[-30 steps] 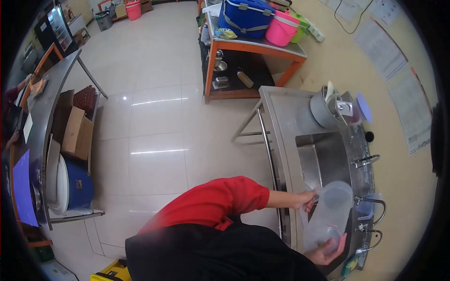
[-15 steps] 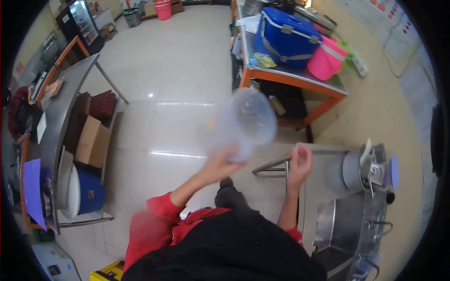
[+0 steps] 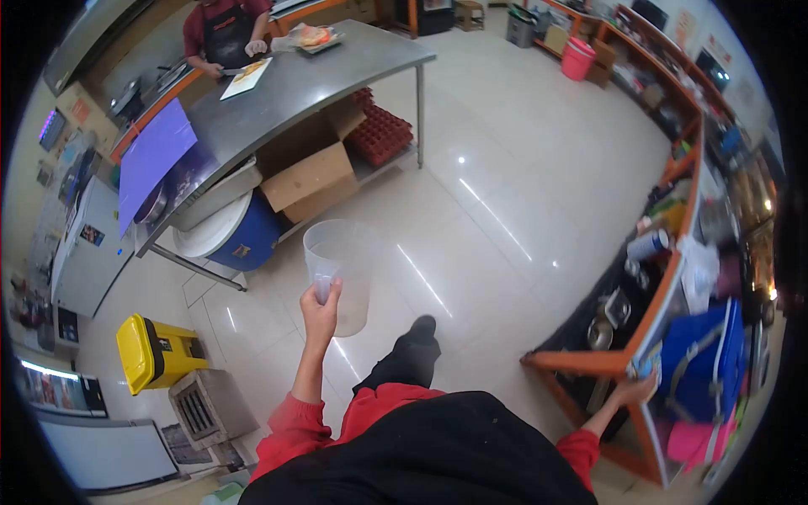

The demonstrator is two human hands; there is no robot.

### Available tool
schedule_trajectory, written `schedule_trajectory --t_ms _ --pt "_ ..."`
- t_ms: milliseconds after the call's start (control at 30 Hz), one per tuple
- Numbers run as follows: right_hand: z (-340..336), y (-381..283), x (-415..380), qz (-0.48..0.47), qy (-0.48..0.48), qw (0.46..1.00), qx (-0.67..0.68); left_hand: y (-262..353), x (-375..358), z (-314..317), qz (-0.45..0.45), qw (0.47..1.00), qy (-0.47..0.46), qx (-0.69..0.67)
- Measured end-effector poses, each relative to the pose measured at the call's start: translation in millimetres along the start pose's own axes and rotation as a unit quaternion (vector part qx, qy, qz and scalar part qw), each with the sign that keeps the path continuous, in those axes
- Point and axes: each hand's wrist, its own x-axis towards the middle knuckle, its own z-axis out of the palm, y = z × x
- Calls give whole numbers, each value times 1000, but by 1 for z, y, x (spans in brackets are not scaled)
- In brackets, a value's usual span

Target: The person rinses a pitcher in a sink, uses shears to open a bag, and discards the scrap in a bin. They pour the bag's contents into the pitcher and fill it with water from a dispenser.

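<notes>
My left hand (image 3: pixel 320 310) is closed around the handle of a translucent plastic measuring jug (image 3: pixel 349 273), held upright above the tiled floor. Nothing can be made out inside the jug. Over at the right, my right hand (image 3: pixel 633 392) reaches to the corner of the orange-framed table (image 3: pixel 581 360). Its fingers are closed at a small blue and yellow packet (image 3: pixel 646 365), partly hidden by the hand. A blue cooler box (image 3: pixel 703 362) stands just beyond these fingers, with a pink container (image 3: pixel 692 444) beside it.
A steel table (image 3: pixel 311 76) stands ahead, with a purple sheet (image 3: pixel 156 160), cardboard box (image 3: pixel 311 181) and blue tub (image 3: pixel 244 240). A co-worker (image 3: pixel 227 38) cuts food on a white board (image 3: pixel 247 78) behind it. A yellow bin (image 3: pixel 160 353) is at left.
My view has swung left, away from the sink. The jug stays in my left hand and now hangs lower and further left. My right hand has gone from free air to the table corner.
</notes>
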Motion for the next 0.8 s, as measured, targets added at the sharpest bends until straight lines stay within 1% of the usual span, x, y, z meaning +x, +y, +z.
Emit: schedule_trajectory --t_ms 33,67,100,133,167,200,233,267,333,433,533,567,600,633,667,700,733,767,800 --pt "-2 -12 1 10 21 1000 -8 1 24 8 6 1000 13 -11" --pt "4 -9 -2 3 34 999 -8 5 48 20 11 999 25 -21" --pt "6 -12 -1 42 10 998 -42 10 69 34 15 999 37 -31" --pt "15 -1 -5 174 -28 981 -79 21 93 49 39 998 46 -32" --pt "-31 -96 41 240 -91 964 -69 34 115 65 62 996 55 -32" --pt "-17 -81 47 299 -100 937 -151 45 136 81 83 994 64 -30" --pt "-2 -67 53 356 -119 899 -227 52 156 97 86 994 65 -31" --pt "13 -70 58 366 -99 894 -238 59 177 111 91 993 65 -30" --pt "52 -93 68 325 -35 932 -154 70 217 140 122 990 69 -8" --pt "115 -129 82 263 8 964 -33 81 273 187 109 992 53 -43" --pt "189 -155 99 198 13 976 93 78 325 244 73 988 119 -68" --pt "218 -167 107 188 -1 975 117 73 344 261 60 985 128 -103" --pt "264 -153 98 140 -45 987 68 77 361 277 36 975 152 -157" --pt "271 -219 128 241 -75 961 116 95 373 289 30 976 159 -144" --pt "336 -196 104 214 -57 965 138 97 394 304 26 963 244 -108" --pt "340 -253 135 204 -114 967 103 103 414 309 71 964 184 -180" --pt "348 -304 164 318 -160 916 185 128 424 319 20 966 231 -113" --pt "371 -337 170 209 -147 951 173 87 470 319 89 950 236 -182" --pt "387 -379 191 286 -248 897 229 103 487 331 49 943 267 -191"
